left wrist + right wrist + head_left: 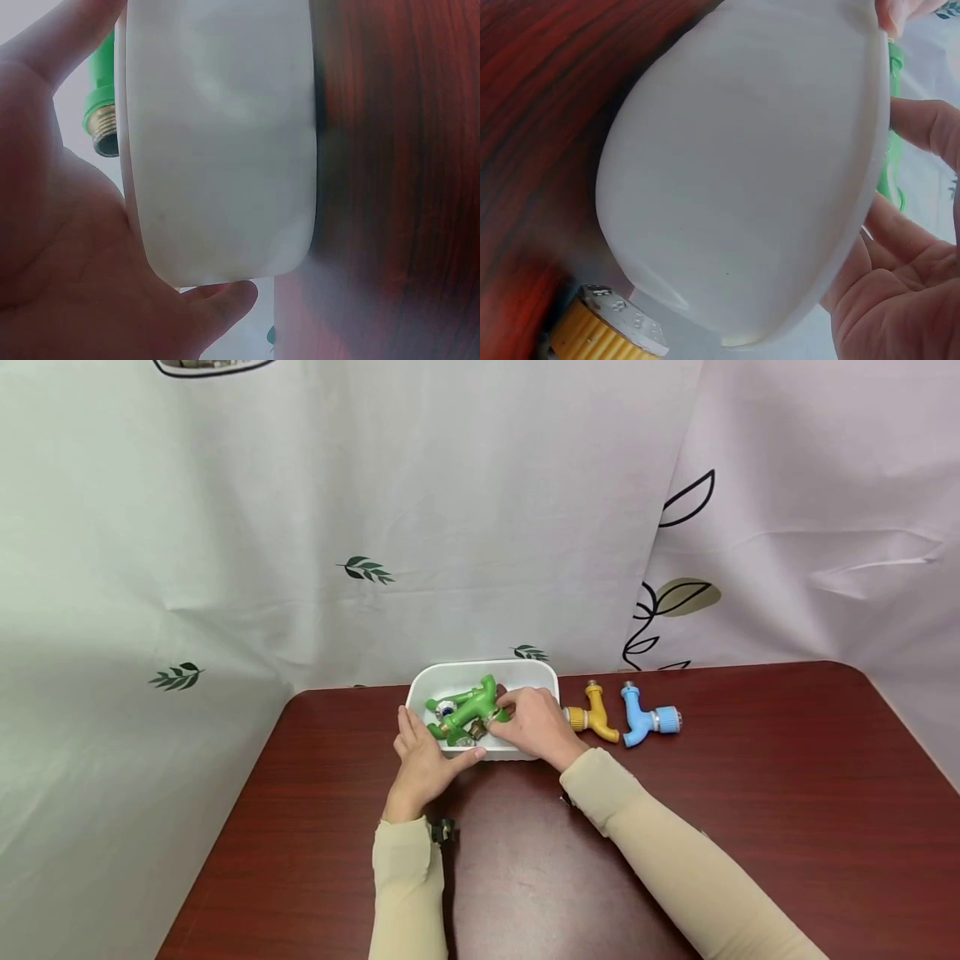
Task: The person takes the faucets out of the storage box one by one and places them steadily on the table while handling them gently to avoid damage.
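Note:
A white plastic tub [540, 672] stands against the back of the table with green taps inside. My left hand [422, 767] holds its near left corner, thumb along the front rim and fingers on the left side. The right hand [536, 727] reaches over the front rim and pinches a green tap [474, 707] near its handle end. Beneath this lie more green tap parts, partly hidden, and a threaded brass end shows. In the left wrist view, a green tap's threaded end [105, 127] pokes above the rim; in the right wrist view, the tub wall [742, 165] hides most contents.
Right of the tub, a yellow tap [597, 714] lies close to its wall, and a blue tap [637, 718] lies just beyond. The dark red wooden table [765, 793] meets a pale printed cloth [480, 527] behind and at the left.

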{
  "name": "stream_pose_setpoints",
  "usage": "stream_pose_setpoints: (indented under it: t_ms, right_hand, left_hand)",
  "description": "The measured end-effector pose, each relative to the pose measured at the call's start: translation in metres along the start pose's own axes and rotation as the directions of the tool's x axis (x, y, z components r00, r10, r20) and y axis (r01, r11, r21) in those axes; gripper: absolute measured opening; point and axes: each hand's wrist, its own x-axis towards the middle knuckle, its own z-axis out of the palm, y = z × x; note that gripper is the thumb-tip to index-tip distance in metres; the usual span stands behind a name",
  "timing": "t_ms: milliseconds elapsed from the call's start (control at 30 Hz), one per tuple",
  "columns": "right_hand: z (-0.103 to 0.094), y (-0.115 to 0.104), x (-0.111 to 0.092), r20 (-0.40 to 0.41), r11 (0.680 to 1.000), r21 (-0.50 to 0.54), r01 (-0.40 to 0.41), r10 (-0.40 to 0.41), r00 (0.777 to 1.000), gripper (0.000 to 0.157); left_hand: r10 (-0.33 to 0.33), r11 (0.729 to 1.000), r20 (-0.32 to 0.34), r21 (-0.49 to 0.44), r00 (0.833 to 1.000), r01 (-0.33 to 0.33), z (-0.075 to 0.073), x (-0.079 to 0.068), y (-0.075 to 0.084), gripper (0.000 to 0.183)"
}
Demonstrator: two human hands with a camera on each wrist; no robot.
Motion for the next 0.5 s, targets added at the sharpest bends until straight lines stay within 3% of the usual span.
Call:
stream_pose_setpoints:
  t_ms: [500]
  right_hand:
    - [-0.014, -0.001, -0.008, -0.055, 0.998, 0.058, 0.0, 0.003, 0.998, 0.031]
  left_hand:
    - [-0.003, 1.0, -0.004, 0.0, 1.0, 0.003, 0.0, 0.0, 0.0, 0.138]
